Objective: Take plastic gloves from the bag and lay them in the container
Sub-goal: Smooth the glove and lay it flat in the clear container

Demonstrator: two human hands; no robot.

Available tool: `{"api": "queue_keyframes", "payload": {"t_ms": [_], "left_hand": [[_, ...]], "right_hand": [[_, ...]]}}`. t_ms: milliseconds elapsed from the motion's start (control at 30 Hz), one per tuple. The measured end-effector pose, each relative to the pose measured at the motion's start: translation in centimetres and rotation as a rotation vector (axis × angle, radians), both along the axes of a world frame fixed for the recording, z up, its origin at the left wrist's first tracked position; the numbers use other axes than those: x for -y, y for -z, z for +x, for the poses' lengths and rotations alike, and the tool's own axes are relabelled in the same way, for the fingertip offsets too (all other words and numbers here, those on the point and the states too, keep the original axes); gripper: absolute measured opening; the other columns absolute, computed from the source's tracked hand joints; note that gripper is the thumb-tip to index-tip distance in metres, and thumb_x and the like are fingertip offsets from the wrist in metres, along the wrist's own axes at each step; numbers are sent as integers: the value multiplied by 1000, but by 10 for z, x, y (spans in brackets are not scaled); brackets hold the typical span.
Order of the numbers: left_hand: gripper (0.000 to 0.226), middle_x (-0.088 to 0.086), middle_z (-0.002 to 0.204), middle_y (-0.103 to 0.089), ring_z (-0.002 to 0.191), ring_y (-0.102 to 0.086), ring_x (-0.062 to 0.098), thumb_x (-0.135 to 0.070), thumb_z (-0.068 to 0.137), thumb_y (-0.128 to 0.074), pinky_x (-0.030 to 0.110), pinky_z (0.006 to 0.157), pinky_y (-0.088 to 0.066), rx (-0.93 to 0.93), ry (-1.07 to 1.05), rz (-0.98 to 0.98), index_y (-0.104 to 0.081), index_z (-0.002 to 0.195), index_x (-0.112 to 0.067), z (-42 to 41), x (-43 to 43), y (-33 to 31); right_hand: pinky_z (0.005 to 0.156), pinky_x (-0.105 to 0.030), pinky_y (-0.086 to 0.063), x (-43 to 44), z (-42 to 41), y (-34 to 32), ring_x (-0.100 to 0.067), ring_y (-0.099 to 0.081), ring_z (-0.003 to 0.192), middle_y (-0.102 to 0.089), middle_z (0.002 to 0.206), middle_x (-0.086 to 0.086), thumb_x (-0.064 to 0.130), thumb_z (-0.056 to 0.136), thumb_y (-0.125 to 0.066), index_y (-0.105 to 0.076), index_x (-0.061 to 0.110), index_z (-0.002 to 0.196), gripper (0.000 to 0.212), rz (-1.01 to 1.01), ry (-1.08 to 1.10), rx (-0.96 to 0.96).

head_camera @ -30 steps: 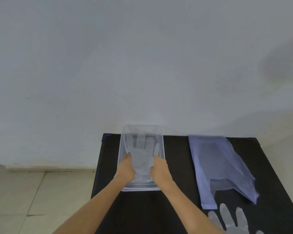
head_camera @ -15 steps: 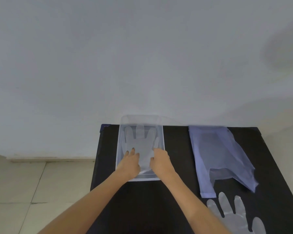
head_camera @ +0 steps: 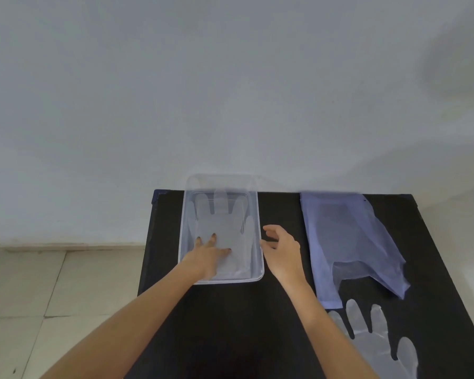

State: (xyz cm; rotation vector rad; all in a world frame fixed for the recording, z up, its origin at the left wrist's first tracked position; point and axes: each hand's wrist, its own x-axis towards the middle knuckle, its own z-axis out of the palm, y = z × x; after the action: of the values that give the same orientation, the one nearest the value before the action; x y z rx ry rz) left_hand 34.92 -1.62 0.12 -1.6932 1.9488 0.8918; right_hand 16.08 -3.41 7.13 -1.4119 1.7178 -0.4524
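A clear rectangular plastic container stands at the back left of the black table. A translucent plastic glove lies flat inside it, fingers pointing away from me. My left hand rests palm down on that glove, fingers spread. My right hand hovers just outside the container's right wall, fingers apart and empty. A pale blue plastic bag lies flat to the right. Another translucent glove lies on the table below the bag, near the front right.
The black table stands against a plain grey wall. Beige floor tiles show to the left of the table's edge.
My right hand has left the container and moved right, past its wall. My left hand has spread flat on the glove. The view has shifted so more of the front glove shows.
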Motion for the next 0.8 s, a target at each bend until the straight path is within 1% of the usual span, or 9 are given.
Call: {"api": "queue_keyframes", "payload": {"t_ms": [67,133,200,267,367,500,567,667,800], "left_hand": [[62,8,161,3,143,-6,46,-16,94,-48,54,114,-26,-15,11,1,-23,146,-41,0,4,-2],[57,5,161,2,145,-5,40,-26,95,-48,53,117,-20,-55,36,-39,-24,146,-40,-3,7,-4],[58,1,161,8,147,4,33,-37,96,-44,52,118,-9,-95,95,-75,-17,147,-40,-9,8,-4],[59,-1,160,14,147,13,31,-44,97,-39,54,117,-1,-106,162,-80,-11,149,-40,-15,9,-3],[62,-1,160,18,145,19,31,-45,97,-36,56,116,3,-86,198,-26,-4,149,-40,-20,11,1],[70,-2,158,22,143,23,33,-48,95,-40,57,114,9,-52,231,50,4,149,-39,-20,10,6],[70,-2,158,22,143,24,31,-47,95,-40,57,113,12,-61,229,58,4,149,-39,-20,12,3],[65,-1,159,19,144,22,29,-46,96,-37,55,114,11,-102,166,17,0,150,-38,-23,19,-4],[66,-1,159,20,144,22,32,-49,96,-36,56,113,11,-99,117,1,1,149,-39,-26,25,-4]], "right_hand": [[89,-25,-48,1,0,3,-10,-62,99,-64,125,-1,19,90,-64,-56,18,129,39,14,16,25],[85,-22,-49,1,1,5,-7,-61,93,-67,120,-1,18,91,-62,-59,18,125,35,6,24,40],[85,-23,-52,0,2,5,-8,-65,93,-69,114,-1,17,92,-61,-60,18,122,31,-1,27,60],[89,-28,-55,-1,3,5,-10,-68,96,-71,111,0,16,92,-61,-61,17,122,30,-5,24,71],[89,-29,-55,0,4,5,-10,-68,96,-71,110,0,18,92,-61,-61,18,121,29,-9,23,68],[89,-32,-57,-1,2,4,-10,-69,94,-71,109,-1,18,91,-63,-61,16,122,31,-8,24,98],[89,-33,-58,-2,2,5,-11,-69,96,-72,108,-1,19,91,-63,-61,16,122,31,-13,31,109],[87,-29,-58,-2,1,7,-9,-70,95,-73,106,1,21,91,-63,-63,18,121,30,-20,40,108],[89,-32,-58,-3,0,11,-8,-70,97,-74,105,3,21,92,-62,-64,20,119,27,-27,40,118]]}}
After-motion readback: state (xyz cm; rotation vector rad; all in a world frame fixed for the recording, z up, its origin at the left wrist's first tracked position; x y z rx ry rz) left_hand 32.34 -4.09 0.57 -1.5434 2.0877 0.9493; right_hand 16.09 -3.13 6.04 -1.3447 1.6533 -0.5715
